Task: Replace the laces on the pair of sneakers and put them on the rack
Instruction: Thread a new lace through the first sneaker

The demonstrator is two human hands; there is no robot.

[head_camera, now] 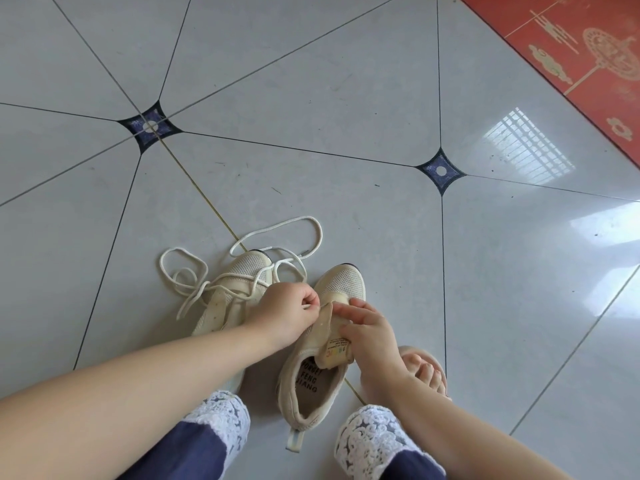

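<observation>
Looking down in the head view, crouching over the tiled floor (311, 98) with both sneakers lying just ahead of the knees. Gripping the tongue (337, 349) of the nearer sneaker (310, 382) with the right hand (374, 337), fingers curled round it and folding it back to the right, no lace showing in the eyelets. Pinching with the left hand (291, 313), thumb and forefinger closed at the eyelet edge on what is probably an end of the loose lace (277, 226), though too small for telling surely. Holding both hands almost together over the throat, heel pointing back between the knees and toe pointing away, slightly right; threading likely starting at the toe end of that long axis, the left hand being nearer. Lying just beside, to the left, the other sneaker (216, 306), carrying the rest of the lace in loops. Showing no rack.
</observation>
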